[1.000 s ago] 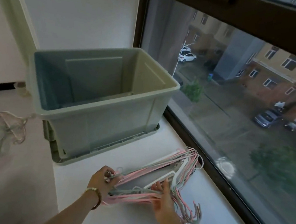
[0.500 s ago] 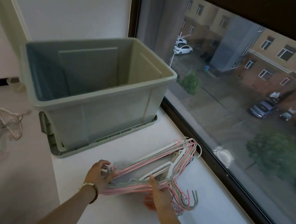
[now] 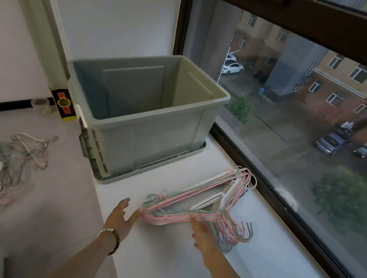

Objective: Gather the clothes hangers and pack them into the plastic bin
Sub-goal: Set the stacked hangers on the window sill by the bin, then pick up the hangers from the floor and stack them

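Bin [image 3: 145,134]: stands open on the sill [image 3: 161,264], nothing seen inside, just behind the hangers [image 3: 193,200]. Stacked flat on the sill, hooks toward the near right, not yet lifted; likely to fan out or snag by the hooks if raised from one edge, or to catch the bin's rim. Second tangle [image 3: 4,162] far left, well apart, yet to gather. Left hand [image 3: 121,217] spread, thumb touching their left end; right hand [image 3: 204,233] flat against the near edge, gripping nothing. Box [image 3: 64,105] and cup [image 3: 41,106] left of the bin, off the path.
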The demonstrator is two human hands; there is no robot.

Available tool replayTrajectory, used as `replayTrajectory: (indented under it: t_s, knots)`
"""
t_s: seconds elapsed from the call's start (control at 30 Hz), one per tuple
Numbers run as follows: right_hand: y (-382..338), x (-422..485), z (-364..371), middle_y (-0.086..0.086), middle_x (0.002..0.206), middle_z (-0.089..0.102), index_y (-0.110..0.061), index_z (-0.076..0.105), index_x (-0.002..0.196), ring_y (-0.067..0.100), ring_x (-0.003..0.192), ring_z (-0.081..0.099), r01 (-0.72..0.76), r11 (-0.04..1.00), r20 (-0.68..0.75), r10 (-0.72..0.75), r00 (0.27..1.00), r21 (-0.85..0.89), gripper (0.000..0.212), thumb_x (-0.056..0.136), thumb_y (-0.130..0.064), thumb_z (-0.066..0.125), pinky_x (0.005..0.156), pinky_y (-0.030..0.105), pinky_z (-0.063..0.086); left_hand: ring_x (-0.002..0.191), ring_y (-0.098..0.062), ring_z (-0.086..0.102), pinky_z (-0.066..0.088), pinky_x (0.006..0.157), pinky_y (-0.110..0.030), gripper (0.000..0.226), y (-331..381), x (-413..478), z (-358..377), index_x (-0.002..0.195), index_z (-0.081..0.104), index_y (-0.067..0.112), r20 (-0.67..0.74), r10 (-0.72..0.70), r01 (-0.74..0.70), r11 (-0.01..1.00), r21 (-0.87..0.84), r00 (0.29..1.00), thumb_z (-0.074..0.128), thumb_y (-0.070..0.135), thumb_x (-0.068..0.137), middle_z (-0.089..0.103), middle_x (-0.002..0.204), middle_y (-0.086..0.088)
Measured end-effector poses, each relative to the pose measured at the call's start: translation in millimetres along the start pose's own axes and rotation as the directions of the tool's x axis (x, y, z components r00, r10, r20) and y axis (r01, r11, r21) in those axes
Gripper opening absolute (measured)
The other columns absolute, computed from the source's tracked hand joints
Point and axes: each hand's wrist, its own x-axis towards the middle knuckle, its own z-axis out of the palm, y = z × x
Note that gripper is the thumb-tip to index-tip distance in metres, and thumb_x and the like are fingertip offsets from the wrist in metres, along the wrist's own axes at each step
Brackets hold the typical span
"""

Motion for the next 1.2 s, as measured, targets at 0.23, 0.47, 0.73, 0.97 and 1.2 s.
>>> replayTrajectory:
  t_s: [0.23,0.47,0.73,0.97,1.2]
  knots:
    - [-55.4,-91.1,62.7,0.003,0.145,0.034,-0.006,0.030,0.144,0.016,0.134,0.033,0.323,0.937,0.114,-0.309,0.944,-0.132,0.071,0.087,-0.029,0.065,0.105,0.017,0.026,0.141,-0.020,0.027,0.024,0.114,-0.034,0.070,-6.7,-52.2,-100.5,0.148,0.020,0.023,-0.040,0.151,-0.146,0.983,0.110,0.988,0.044,0.052,0.089,0.026,0.153,0.000]
    - [-123.8,-158.2,184.8,-0.008,0.160,-0.007,-0.027,0.012,0.151,0.014,0.148,-0.003,0.734,0.499,0.400,-0.622,0.674,-0.461,0.085,0.084,-0.061,0.052,0.119,0.037,0.006,0.141,-0.019,0.025,0.020,0.115,-0.032,0.071,-48.5,-81.2,-269.2,0.149,0.014,0.020,-0.198,0.262,-0.158,0.891,0.427,0.945,0.039,0.054,0.091,0.022,0.155,-0.001]
    - [-211.8,-153.9,313.6,-0.010,0.159,-0.013,-0.029,0.006,0.151,0.014,0.147,-0.011,0.873,0.176,0.658,-0.594,0.463,-0.455,0.082,0.088,-0.059,0.048,0.121,0.039,0.001,0.144,-0.019,0.019,0.020,0.117,-0.036,0.069,-96.1,-44.8,-400.3,0.148,0.017,0.021,-0.382,0.144,0.052,0.888,0.457,0.913,0.038,0.053,0.091,0.019,0.156,0.001]
    - [-299.0,-93.1,433.8,-0.004,0.160,-0.008,-0.025,0.009,0.152,0.017,0.148,-0.005,0.907,0.049,0.769,-0.512,0.382,-0.418,0.081,0.089,-0.057,0.048,0.119,0.036,0.000,0.141,-0.020,0.026,0.022,0.115,-0.038,0.068,-100.2,26.2,-474.0,0.147,0.018,0.024,-0.480,0.031,0.190,0.894,0.406,0.877,0.039,0.055,0.090,0.023,0.155,0.001]
    - [-359.3,-32.2,559.4,-0.002,0.161,-0.003,-0.024,0.011,0.151,0.019,0.148,-0.001,0.919,-0.040,0.848,-0.401,0.345,-0.393,0.080,0.089,-0.058,0.047,0.120,0.039,0.004,0.134,-0.023,0.038,0.031,0.109,-0.037,0.069,-125.7,117.8,-556.4,0.147,0.020,0.021,-0.522,-0.071,0.285,0.895,0.343,0.850,0.040,0.055,0.090,0.036,0.149,-0.002]
